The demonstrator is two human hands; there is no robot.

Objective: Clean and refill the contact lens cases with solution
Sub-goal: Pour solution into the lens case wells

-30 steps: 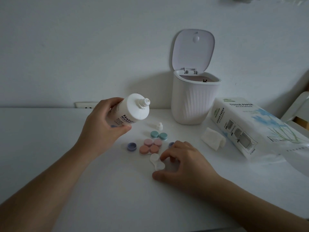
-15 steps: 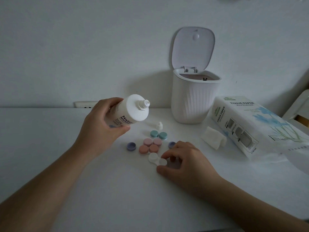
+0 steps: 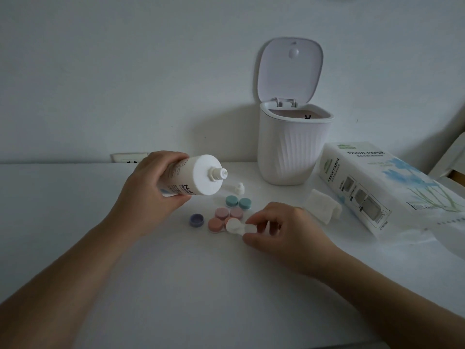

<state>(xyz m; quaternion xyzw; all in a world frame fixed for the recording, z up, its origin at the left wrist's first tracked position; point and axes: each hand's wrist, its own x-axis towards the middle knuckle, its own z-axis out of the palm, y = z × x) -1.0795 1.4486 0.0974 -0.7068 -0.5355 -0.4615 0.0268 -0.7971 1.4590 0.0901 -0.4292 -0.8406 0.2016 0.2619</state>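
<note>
Solution bottle (image 3: pixel 193 176), uncapped, is clamped tilted in the left hand (image 3: pixel 148 195) grip, while the white lens case (image 3: pixel 239 227), pinched by the right hand (image 3: pixel 284 230), has been lifted beneath its nozzle for filling.

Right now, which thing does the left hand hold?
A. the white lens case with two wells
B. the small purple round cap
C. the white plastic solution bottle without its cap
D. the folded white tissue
C: the left hand grips the white plastic solution bottle, whose bare nozzle points right, above the table.
</note>
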